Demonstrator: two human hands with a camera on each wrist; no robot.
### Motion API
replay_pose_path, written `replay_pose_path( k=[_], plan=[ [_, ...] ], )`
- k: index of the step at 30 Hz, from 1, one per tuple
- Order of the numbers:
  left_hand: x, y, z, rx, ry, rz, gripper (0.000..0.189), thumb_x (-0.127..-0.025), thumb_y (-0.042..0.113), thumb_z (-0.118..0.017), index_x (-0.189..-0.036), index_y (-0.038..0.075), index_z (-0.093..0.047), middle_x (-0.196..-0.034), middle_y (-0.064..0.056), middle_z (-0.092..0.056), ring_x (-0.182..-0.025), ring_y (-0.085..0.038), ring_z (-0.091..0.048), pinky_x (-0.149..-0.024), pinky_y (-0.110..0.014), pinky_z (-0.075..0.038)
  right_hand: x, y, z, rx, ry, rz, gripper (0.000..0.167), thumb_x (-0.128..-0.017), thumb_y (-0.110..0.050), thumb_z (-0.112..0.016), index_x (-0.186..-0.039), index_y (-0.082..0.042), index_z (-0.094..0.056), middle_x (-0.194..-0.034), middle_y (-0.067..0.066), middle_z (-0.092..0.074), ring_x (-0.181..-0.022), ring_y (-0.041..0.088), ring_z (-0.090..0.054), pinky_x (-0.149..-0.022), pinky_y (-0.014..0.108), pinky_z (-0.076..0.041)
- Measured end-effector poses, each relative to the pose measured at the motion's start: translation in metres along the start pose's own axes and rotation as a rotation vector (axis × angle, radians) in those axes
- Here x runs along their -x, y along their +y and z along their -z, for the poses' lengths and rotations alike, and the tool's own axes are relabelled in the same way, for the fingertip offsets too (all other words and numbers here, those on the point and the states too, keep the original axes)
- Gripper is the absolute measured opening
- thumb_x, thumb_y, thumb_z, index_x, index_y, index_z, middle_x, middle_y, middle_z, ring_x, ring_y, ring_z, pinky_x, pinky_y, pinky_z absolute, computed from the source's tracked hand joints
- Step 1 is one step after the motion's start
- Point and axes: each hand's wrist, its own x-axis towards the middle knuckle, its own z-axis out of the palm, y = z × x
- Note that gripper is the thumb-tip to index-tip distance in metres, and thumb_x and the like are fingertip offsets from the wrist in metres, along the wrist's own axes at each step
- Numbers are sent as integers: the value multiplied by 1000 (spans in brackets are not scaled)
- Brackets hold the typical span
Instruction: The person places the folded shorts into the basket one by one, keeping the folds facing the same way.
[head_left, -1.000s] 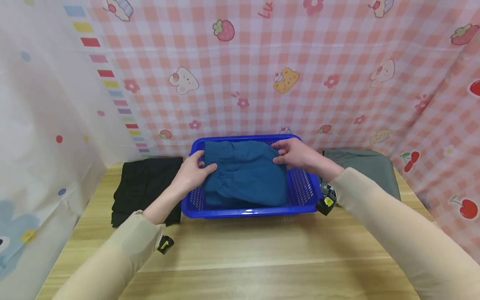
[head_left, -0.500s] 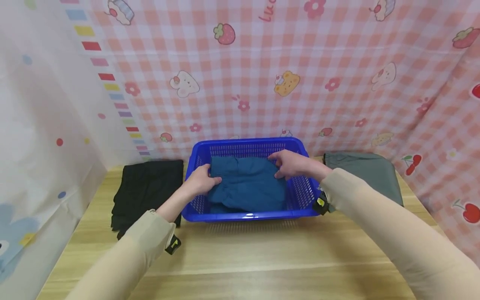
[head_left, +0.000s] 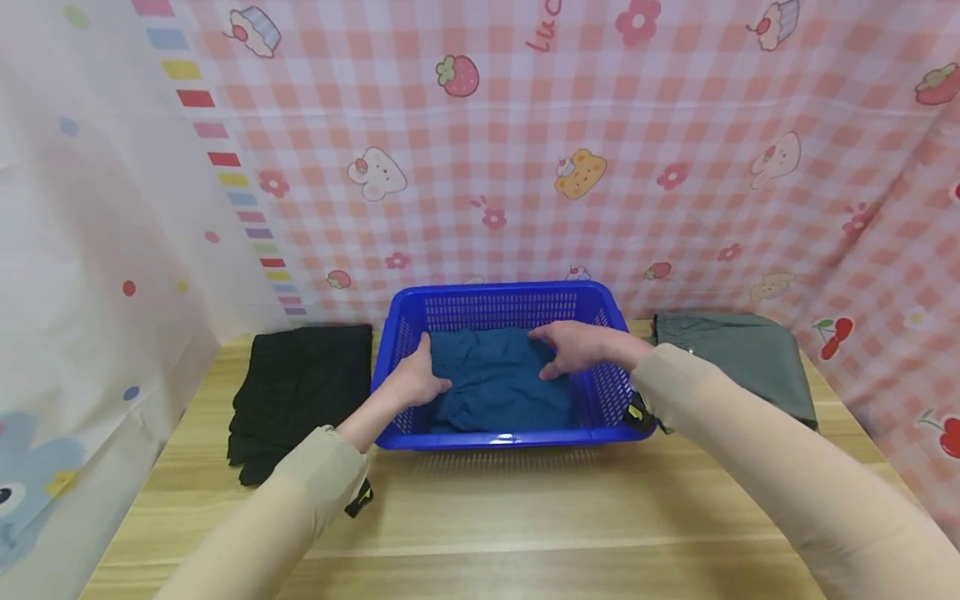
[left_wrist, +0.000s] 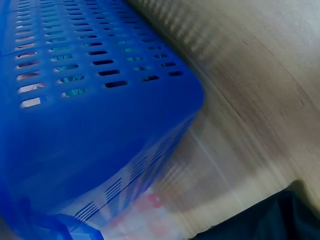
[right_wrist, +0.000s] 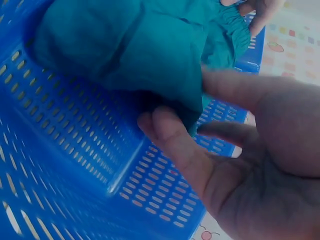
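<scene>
A: What is the largest thing there?
B: It is the pink checked cloth, which hangs behind everything. In front of it is the wooden worktop.

A: And on the worktop?
B: In the middle stands a blue perforated plastic basket. On its left side, near but apart, lies a folded black garment. On its right side lies a folded grey-green garment, partly hidden by the right beige sleeve.

A: Where is the teal garment?
B: The folded teal garment is inside the basket, with its gathered elastic waistband toward the left end.

A: How are the hands?
B: Both reach into the basket. The left hand is at the waistband edge, with thumb and forefinger apart; I cannot tell if it holds the fabric. The right hand is at the opposite edge, its fingers loose and well separated from the thumb, without a visible grip.

A: Is there something smaller?
B: Yes, a small black device with a yellow mark is at each wrist, the left device and the right device.
</scene>
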Motion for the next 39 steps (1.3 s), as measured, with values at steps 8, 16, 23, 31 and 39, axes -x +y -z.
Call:
replay_pose_path(
  k=[8, 16, 23, 31, 39],
  plan=[
    [1, -3, -6, -42, 14, -37, 100, -98, 14, -72, -166, -8, -1, -156, -36, -47, -141, -47, -55, -118, -54, -47, 2, -2, -5, 193, -144, -41, 82, -98, -35, -75, -162, -1, -37, -165, 29, -39, -155, 44, -38, -130, 55, -33],
    [-1, -6, -12, -92, 37, -39, 108, -94, 15, -77, -166, -6, 1, -150, -39, -52, -143, -48, -52, -119, -55, -46, -1, -11, -10, 270, -201, -108, 81, -100, -40, -70, -164, -5, -33, -175, 22, -23, -162, 40, -28, -133, 54, -27],
    [-1, -6, -19, -186, 6, -67, 95, -97, 17, -74, -165, -9, -12, -158, -39, -43, -153, -48, -40, -126, -54, -39, -5, -17, -18, 369, -287, -177, 80, -103, -46, -64, -167, -12, -31, -177, 17, -20, -163, 40, -27, -133, 56, -27],
    [-3, -5, -20, -204, -23, -50, 93, -100, 20, -71, -166, -7, -11, -160, -36, -42, -155, -45, -38, -127, -53, -37, -7, -17, -19, 388, -317, -201, 79, -104, -49, -61, -168, -16, -29, -177, 15, -20, -163, 40, -26, -132, 59, -27],
    [0, -4, -14, -240, -7, -93, 87, -100, 20, -72, -163, -11, -20, -160, -36, -43, -154, -46, -39, -128, -53, -37, 0, -12, -7, 304, -221, -152, 80, -104, -49, -61, -168, -15, -28, -177, 17, -18, -163, 42, -24, -133, 59, -23]
  ],
)
